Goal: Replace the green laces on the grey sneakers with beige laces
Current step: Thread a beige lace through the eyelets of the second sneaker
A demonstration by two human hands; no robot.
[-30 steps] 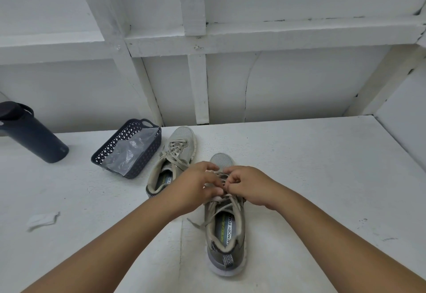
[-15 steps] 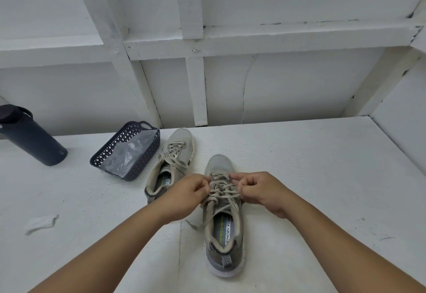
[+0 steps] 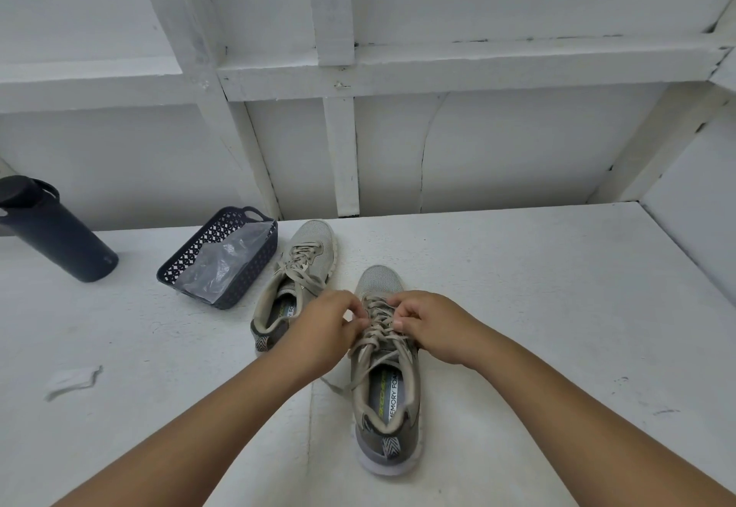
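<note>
Two grey sneakers on the white table [image 3: 537, 307], both laced in beige: the near sneaker [image 3: 385, 399] sits at centre frame, heel toward the camera, and the far sneaker [image 3: 296, 279] is just up and left of it. One dark basket [image 3: 207, 245] with a plastic bag [image 3: 217, 271] inside, one dark bottle [image 3: 51, 231] at far left, one paper scrap [image 3: 71, 381]. Both forearms reach in from the bottom. The left hand [image 3: 322, 331] and right hand [image 3: 432, 325] flank the near sneaker's beige lace [image 3: 380, 327], fingers curled and pinching it from either side.
</note>
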